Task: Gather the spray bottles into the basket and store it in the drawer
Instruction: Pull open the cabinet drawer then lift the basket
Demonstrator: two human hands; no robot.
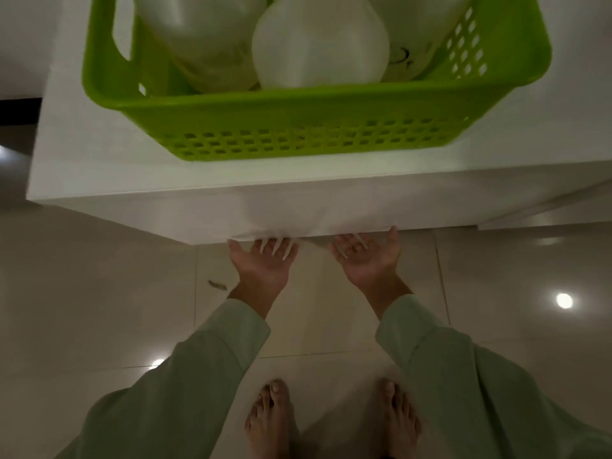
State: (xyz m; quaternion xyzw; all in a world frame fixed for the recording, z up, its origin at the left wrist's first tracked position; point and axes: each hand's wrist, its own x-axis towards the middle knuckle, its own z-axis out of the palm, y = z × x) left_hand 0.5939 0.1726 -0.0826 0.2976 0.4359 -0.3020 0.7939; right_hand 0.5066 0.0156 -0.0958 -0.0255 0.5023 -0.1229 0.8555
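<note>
Green basket (pixel 298 107) standing at the front edge of the white tabletop (pixel 82 154), with the white spray bottles (pixel 319 44) upright inside it. Below, left hand (pixel 265 263) and right hand (pixel 367 260), palms up and side by side, reach to the lower edge of the drawer front (pixel 331 210). The fingertips are hidden beneath it, so whether they grip cannot be told. Bare feet stand on the tiled floor (pixel 99 293).

Glossy beige floor tiles (pixel 99 293) with thin grout lines, below the front edge of the white counter (pixel 82 167). Round lamp reflections (pixel 564 300) on the tiles, brightest at right, fainter at lower left. Small dark scrap (pixel 217 285) on the floor near the counter's front left corner. Dark band (pixel 20 111) beyond the counter's left edge.
</note>
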